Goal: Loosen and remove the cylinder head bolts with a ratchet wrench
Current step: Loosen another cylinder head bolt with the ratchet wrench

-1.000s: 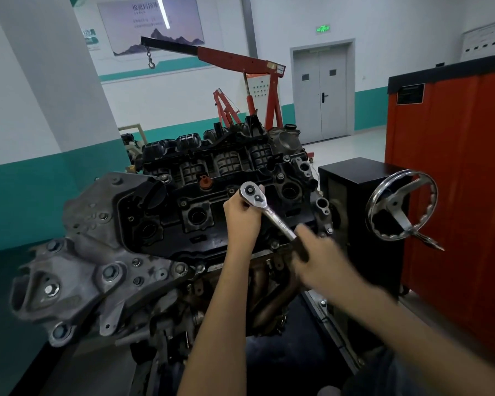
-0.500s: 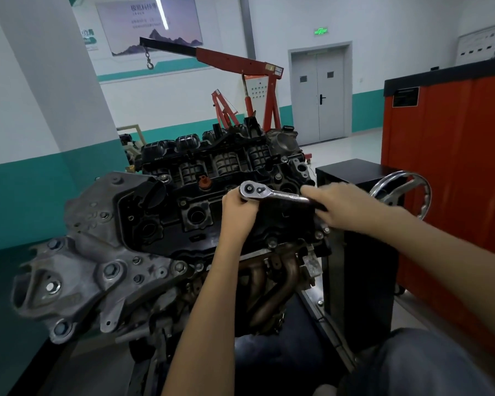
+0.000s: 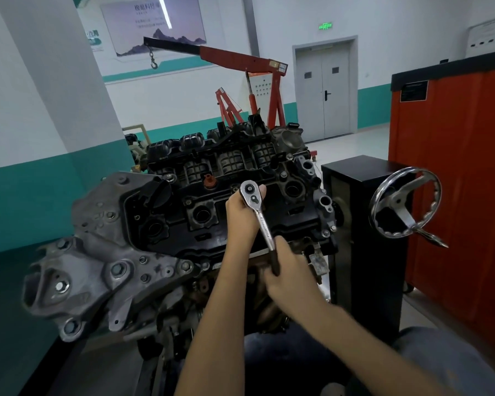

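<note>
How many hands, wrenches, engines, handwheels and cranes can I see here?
Hands: 2 (left hand, right hand)
Ratchet wrench: 1
Engine: 1
Handwheel: 1
Red engine crane: 1
Total: 6

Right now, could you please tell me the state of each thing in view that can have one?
ratchet wrench: head set on the engine top, handle slanting down toward the person
left hand: holds the wrench head
right hand: grips the black handle
engine: black top cover on
double door: closed
exit sign: lit green
hoist hook: hanging empty
</note>
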Available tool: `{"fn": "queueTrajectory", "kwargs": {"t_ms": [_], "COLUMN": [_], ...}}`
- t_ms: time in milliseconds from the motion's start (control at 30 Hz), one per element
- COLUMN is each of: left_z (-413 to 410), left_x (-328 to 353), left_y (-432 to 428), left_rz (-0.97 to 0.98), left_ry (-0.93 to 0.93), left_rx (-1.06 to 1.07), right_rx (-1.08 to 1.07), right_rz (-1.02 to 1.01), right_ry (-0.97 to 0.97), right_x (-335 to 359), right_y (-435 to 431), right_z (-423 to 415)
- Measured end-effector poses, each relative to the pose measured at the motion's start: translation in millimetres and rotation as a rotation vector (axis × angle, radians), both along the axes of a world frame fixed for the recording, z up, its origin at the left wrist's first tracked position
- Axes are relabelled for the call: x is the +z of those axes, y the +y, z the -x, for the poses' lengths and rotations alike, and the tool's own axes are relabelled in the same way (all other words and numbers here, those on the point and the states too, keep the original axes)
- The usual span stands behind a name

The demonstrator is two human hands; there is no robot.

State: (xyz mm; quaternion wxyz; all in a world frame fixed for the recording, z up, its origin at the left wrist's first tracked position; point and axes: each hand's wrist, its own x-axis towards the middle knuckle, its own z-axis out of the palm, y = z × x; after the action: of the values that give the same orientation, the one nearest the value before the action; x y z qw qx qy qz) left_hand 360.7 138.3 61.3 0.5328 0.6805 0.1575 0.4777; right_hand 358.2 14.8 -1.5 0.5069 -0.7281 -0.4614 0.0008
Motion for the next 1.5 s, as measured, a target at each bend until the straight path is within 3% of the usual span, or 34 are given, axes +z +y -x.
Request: {"fn": "queueTrajectory", "kwargs": {"t_ms": [100,200,267,300,367,533,633,700,833,967,1033,1100,1167,1267,1333,1433,1500], "left_z": [0.6,3.8,8.6,10.8,12.2,1.5,-1.0,2.5,12.4,16.4,17.3,15.4,10.5,1.7,-2.7,-4.2,-3.1], "left_x": [3.3,6.7,6.0,5.3,3.1,-1.1,-1.1,0.2,5.1,15.9,13.0,7.3,2.9,1.6,0.4,1.3,1.6], "left_y": [-2.0,-2.5,-2.6,-2.2,-3.5,-8.8,-6.4,-3.3,1.2,1.4,-1.4,-3.5,-5.4,-10.6,-12.1,-6.8,-4.1], "left_rz": [-0.082,-0.139,-0.121,-0.108,-0.097,-0.003,0.091,0.084,-0.14,-0.278,-0.275,-0.233,-0.166,-0.123,-0.103,-0.029,-0.015], "left_ry": [0.05,0.074,0.051,0.033,0.015,-0.027,-0.068,-0.054,0.048,0.038,0.018,-0.02,-0.073,-0.118,-0.139,-0.151,-0.142], "left_rx": [-0.003,-0.009,-0.012,-0.009,-0.01,0.013,0.001,-0.006,-0.02,-0.102,-0.083,-0.047,-0.038,-0.043,-0.029,-0.019,-0.028], "right_rx": [0.044,-0.062,-0.138,-0.156,-0.195,-0.09,-0.027,-0.025,0.108,0.086,0.021,-0.038,-0.082,-0.02,-0.048,-0.046,-0.018], "right_rz": [0.187,0.462,0.506,0.49,0.459,0.106,0.006,0.033,0.252,0.498,0.525,0.484,0.398,0.168,0.001,-0.122,-0.1], "right_ry": [-0.191,-0.677,-0.967,-1.018,-0.951,-0.2,0.008,-0.045,-0.23,-0.665,-0.872,-0.928,-0.817,-0.317,-0.081,0.059,0.072], "right_x": [25.8,75.9,103.2,108.1,96.2,12.3,-4.6,-1.5,33.8,95.2,117.1,115.0,87.3,28.2,1.7,-12.9,-8.6], "right_y": [-33.3,-46.3,-40.5,-36.8,-37.3,-24.0,11.3,11.1,-31.9,-40.8,-33.1,-31.1,-36.4,-35.8,-16.6,14.5,11.7], "right_z": [-51.4,-105.6,-120.6,-120.9,-110.8,-25.8,18.7,12.0,-56.2,-119.9,-133.1,-133.2,-118.7,-65.9,-25.7,15.9,11.4]}}
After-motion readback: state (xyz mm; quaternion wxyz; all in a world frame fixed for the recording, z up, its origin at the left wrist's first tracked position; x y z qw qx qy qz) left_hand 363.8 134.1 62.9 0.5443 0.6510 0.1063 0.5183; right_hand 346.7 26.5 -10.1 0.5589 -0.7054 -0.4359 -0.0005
